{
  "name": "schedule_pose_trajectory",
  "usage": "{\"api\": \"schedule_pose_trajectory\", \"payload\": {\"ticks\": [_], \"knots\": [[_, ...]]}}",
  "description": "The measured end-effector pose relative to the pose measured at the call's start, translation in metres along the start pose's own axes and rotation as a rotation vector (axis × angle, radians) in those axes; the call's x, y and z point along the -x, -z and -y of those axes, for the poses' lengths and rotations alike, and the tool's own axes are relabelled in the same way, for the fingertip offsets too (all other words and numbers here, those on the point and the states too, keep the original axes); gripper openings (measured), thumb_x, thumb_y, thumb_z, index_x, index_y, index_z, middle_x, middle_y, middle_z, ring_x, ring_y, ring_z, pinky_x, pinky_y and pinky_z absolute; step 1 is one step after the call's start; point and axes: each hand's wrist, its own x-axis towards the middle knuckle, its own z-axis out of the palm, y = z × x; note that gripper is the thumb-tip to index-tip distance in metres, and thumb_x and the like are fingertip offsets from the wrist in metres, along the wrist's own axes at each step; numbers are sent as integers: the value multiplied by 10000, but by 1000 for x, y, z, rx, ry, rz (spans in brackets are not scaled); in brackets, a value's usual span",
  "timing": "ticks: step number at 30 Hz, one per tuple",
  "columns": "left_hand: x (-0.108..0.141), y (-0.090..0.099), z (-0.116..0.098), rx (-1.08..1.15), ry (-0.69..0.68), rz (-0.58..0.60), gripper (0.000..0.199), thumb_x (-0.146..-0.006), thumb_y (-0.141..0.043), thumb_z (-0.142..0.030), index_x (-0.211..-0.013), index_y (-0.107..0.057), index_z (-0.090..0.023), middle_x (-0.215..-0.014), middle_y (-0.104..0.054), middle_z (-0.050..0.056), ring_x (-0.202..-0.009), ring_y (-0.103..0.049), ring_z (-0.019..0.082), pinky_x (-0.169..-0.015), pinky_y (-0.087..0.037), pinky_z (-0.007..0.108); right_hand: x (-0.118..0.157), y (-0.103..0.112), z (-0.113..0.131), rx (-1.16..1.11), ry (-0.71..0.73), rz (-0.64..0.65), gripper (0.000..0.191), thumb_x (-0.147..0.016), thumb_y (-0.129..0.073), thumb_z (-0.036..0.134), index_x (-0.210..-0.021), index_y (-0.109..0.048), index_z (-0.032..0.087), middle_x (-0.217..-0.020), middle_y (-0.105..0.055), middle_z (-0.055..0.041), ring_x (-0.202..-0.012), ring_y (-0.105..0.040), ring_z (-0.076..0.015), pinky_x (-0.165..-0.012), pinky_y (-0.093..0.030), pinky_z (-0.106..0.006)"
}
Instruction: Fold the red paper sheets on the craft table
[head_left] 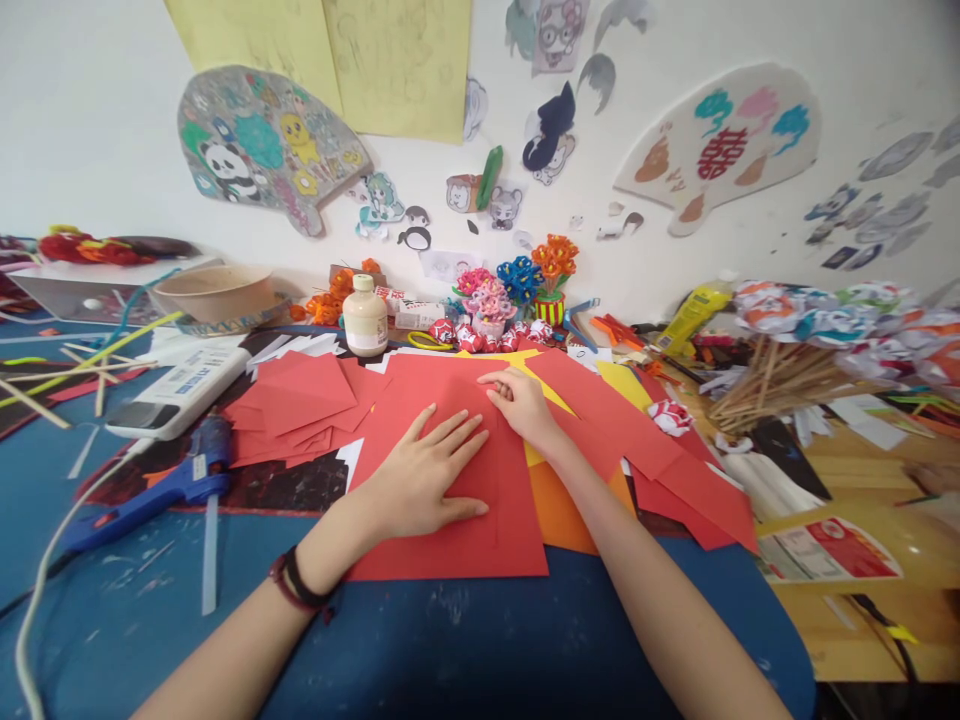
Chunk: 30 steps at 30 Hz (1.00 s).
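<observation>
A large red sheet (517, 540) lies on the blue table, with a smaller red piece seemingly on top of it. My left hand (427, 475) rests flat on the red paper, fingers spread. Near the paper's upper right edge, my right hand (519, 400) is closed, thumb and fingers pinched together; what they hold, if anything, is too small to make out. Cut red pieces (307, 395) are piled left of the sheet. Orange paper (562, 515) and more red paper (694, 495) lie to the right.
A blue glue gun (180, 485) and a white power strip (180, 392) with its cable lie at the left. Behind the paper stand a glue bottle (365, 318) and small flower pots (551, 305). Wrapped bundles on sticks (772, 375) are at the right.
</observation>
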Motion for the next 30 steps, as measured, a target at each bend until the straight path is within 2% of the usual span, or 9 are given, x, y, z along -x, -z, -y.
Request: {"api": "schedule_pose_trajectory", "payload": {"ticks": [7,10,12,15,19,21,23,27,30], "knots": [[3,4,-10,9,-25,60,850,-831,-463,-692,-1509,-244,-229,-1550,-279,127,-1449,-208,293,-1174,-7,540,1,0,2,89,26,27,305,-818,-488,98,-1024,-695,187,-842,-588,-38,-727,-541,-162,-746,-462,-301],[4,2,-9,10,-21,55,860,-830,-463,-692,-1518,-210,-241,-1556,-265,120,-1452,-201,286,-1177,-20,526,7,-3,12,256,43,-40,345,-837,-460,85,-1092,-676,171,-1006,-607,-102,-944,-564,-225,-883,-449,-369],[4,0,-8,11,-27,43,864,-831,-457,-695,-1521,-194,-247,-1559,-259,115,-1453,-199,283,-1178,-29,519,14,-6,22,398,48,-105,396,-841,-443,75,-1168,-647,164,-1168,-582,-146,-1118,-512,-278,-982,-396,-437],[4,-2,-6,3,-36,35,872,-830,-444,-704,-1522,-194,-235,-1560,-253,124,-1452,-201,288,-1177,-36,523,24,-8,31,415,113,7,480,-843,-386,39,-1247,-611,168,-1322,-549,-133,-1254,-461,-265,-1067,-352,-439],[5,-5,-7,-17,-29,12,952,-811,-408,-747,-1526,-172,-164,-1543,-278,164,-1440,-236,296,-1180,-65,513,28,-7,33,283,101,161,530,-855,-339,28,-1299,-582,184,-1365,-562,-95,-1289,-489,-213,-1066,-407,-393],[6,-9,-10,-38,27,-32,986,-811,-382,-760,-1523,-169,-112,-1539,-272,188,-1438,-236,304,-1183,-88,496,27,-8,35,290,74,179,516,-857,-351,33,-1293,-590,171,-1368,-562,-107,-1293,-495,-224,-1065,-416,-405],[7,-15,-15,-70,131,-86,925,-852,-358,-717,-1512,-211,-86,-1539,-264,198,-1441,-223,317,-1180,-118,494,28,-11,40,346,59,176,486,-866,-360,43,-1273,-607,142,-1362,-564,-130,-1299,-492,-243,-1076,-407,-422],[6,-26,-30,-132,343,-153,682,-942,-338,-496,-1474,-319,-69,-1533,-280,194,-1443,-209,328,-1164,-163,512,32,-19,46,455,64,161,449,-915,-356,112,-1314,-562,82,-1411,-504,-166,-1347,-427,-275,-1100,-381,-447],[2,-28,-35,-147,434,-163,588,-956,-298,-352,-1446,-361,-33,-1516,-304,215,-1433,-236,333,-1150,-187,529,36,-23,44,512,99,188,469,-943,-330,149,-1377,-489,69,-1457,-442,-174,-1385,-364,-282,-1121,-350,-465]]}}
